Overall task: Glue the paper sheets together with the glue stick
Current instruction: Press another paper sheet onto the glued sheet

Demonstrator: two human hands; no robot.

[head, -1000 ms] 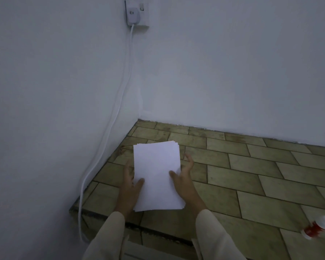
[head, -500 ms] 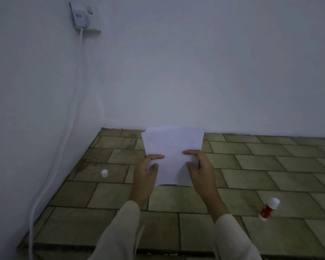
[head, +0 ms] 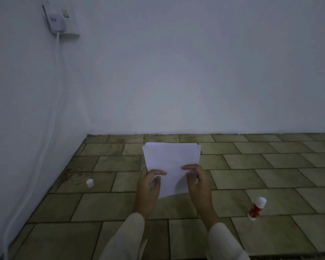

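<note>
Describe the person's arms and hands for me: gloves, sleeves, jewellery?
The left hand and right hand are bare, with no gloves; no ring or watch shows. The left sleeve and right sleeve are long, loose, plain cream, ending at the wrists.

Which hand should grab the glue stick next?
Probably the right hand: the glue stick lies on the tiles to that side, farther from the left hand. Both hands hold the paper sheets, so the left could hold them alone.

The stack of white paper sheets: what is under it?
Olive rectangular floor tiles run under the stack of white paper sheets. The left hand and right hand grip it; their fingers underneath are covered.
</note>
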